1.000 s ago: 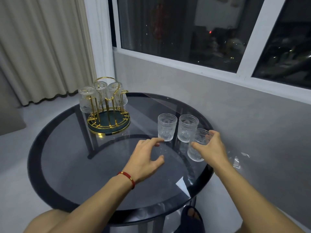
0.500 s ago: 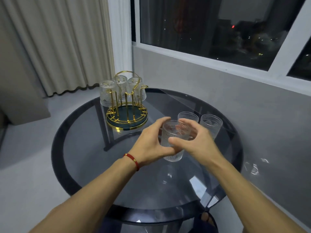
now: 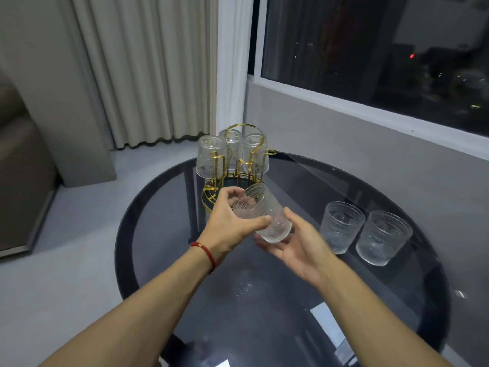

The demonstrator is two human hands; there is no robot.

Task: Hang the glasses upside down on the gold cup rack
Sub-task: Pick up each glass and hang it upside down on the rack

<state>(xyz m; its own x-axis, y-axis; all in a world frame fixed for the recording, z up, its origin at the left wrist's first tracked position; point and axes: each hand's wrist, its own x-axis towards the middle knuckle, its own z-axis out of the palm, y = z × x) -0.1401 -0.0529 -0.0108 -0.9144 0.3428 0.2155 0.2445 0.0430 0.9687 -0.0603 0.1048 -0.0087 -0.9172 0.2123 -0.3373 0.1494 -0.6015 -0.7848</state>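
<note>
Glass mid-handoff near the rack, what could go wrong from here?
1. The tilted glass is held mainly by the left hand, the right hand open under it; it could slip onto the glass table.
2. The gold rack already holds three glasses close together; swinging in could knock one.

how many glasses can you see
6. Three hang upside down on the rack. One is held tilted in the left hand. Two stand on the table.
</note>
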